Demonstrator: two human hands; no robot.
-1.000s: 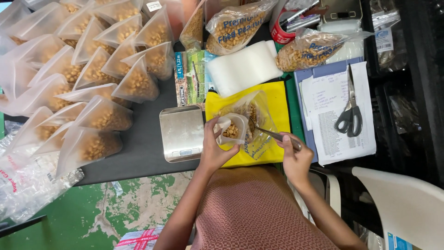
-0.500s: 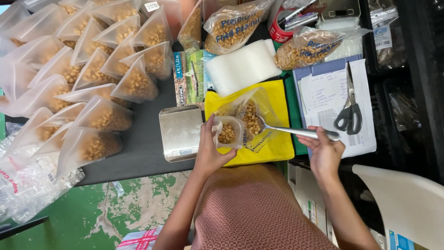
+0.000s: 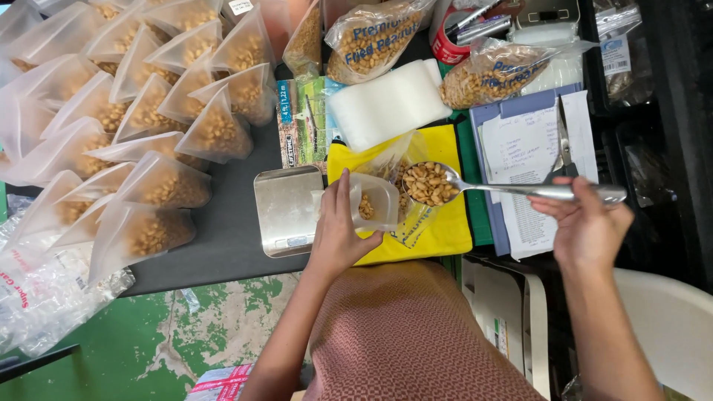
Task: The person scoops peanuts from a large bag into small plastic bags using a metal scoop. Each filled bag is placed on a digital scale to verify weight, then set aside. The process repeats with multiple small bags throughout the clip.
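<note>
Right hand (image 3: 587, 223) grips a peanut-filled spoon (image 3: 475, 186) just beside the small bag (image 3: 371, 202) clasped in left hand (image 3: 338, 234).

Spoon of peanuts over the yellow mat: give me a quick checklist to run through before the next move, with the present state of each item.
1. Spoon loaded: ok, its bowl is heaped with peanuts.
2. Right hand grip: ok, fingers closed round the handle's far end, spoon roughly level.
3. Small clear container held: ok, left hand grips its side with the opening facing the spoon.
4. Spoon lined up with container: not ok, the bowl is beside the container's rim, not over the opening.
5. Spill catch: ok, the yellow mat lies below both.
6. Scale platform free: ok, nothing rests on it.
</note>
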